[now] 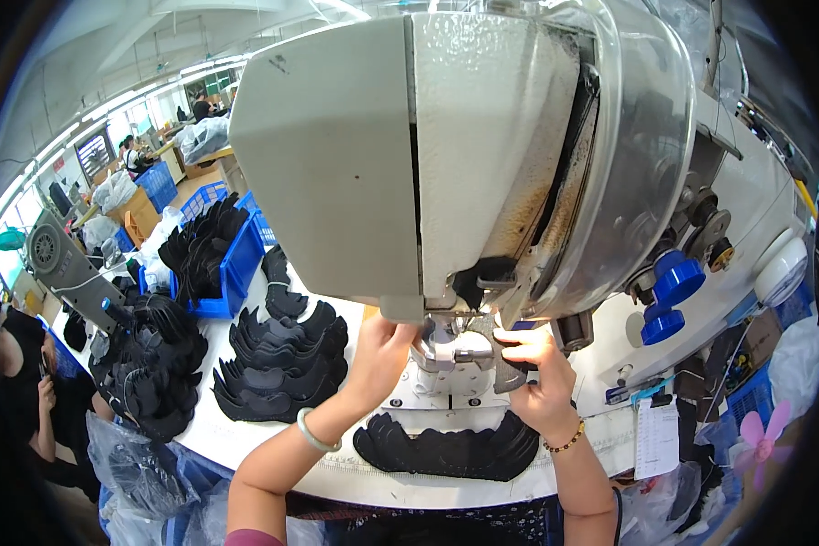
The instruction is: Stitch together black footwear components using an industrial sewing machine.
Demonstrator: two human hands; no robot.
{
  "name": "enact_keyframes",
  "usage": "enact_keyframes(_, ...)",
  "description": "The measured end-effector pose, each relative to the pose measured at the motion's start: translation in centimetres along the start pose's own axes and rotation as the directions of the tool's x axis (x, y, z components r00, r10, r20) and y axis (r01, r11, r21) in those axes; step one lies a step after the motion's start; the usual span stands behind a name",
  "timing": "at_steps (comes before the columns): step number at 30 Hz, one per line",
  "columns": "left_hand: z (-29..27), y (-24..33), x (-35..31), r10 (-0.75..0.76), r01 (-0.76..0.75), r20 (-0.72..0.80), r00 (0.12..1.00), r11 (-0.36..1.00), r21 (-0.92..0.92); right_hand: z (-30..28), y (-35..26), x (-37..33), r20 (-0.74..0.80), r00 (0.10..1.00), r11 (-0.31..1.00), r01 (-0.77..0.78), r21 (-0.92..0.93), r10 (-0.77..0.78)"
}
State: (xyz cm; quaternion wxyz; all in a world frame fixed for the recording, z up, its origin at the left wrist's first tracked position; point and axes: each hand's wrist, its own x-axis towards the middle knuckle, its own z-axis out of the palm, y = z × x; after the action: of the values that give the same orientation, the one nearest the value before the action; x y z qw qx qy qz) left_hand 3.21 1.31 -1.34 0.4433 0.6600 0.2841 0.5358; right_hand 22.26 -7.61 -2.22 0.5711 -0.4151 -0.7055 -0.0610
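Far left, bench edge: heap of black cut fabric pieces (150, 364), scallop-edged, loosely piled, some over a clear plastic bag.

Left, further back: blue plastic bin (237, 264), open-topped, filled above its rim with more black cut pieces standing on edge.

Left of centre: stacked black scalloped pieces (282, 364), several neat layers lying flat on the white bench (246, 437), long axis running left to right, just beside the left forearm.

Centre: left hand (382, 350), jade-coloured bangle at the wrist, fingers curled against the left side of the metal post under the needle; whether it pinches material there cannot be told.

Centre, above: sewing machine head (446, 155), grey-white, large, hiding most of the needle area.

Centre, below the head: dark workpiece (505, 359) at the presser foot, lying between the two hands, mostly hidden; its long axis cannot be told.

Right of centre: right hand (537, 364), beaded bracelet, fingers pressed on the workpiece, nearer to it than the left.

Front, between the forearms: row of black scalloped pieces (450, 450), overlapped, long axis left to right.

Right: two blue thread-tension knobs (669, 296) on the machine.
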Motion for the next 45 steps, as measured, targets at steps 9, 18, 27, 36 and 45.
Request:
enact_keyframes(9, 0.2, 1.5, 2.6, -0.205, 0.087, -0.321, 0.925, 0.934, -0.345, 0.0, 1.6, 0.2, -0.159, 0.987, 0.960, -0.029, -0.280, -0.016)
enact_keyframes(18, -11.4, 5.9, -3.6, -0.431, -0.212, 0.378, 0.819, 0.385, 0.898, 1.5, -4.0, -0.3, 0.300, 0.838, 0.883, 0.468, 0.036, -0.456)
enact_keyframes(27, -7.0, 7.4, -5.6, -0.456, -0.226, 0.665, 0.592, 0.698, 0.680, 2.0, -4.0, -1.2, 0.648, 0.754, 0.950, -0.271, 0.155, 0.109)
enact_keyframes(36, -6.0, 2.3, -4.3, -0.449, 0.181, 0.748, 0.490, 0.891, 0.416, -0.6, -0.9, -1.6, 0.746, 0.589, 0.779, -0.608, 0.154, 0.312)
enact_keyframes(45, -5.2, 1.3, -4.7, -0.474, 0.267, 0.749, 0.462, 0.880, 0.392, -0.4, -0.7, -1.9, 0.750, 0.572, 0.742, -0.650, 0.165, 0.334)
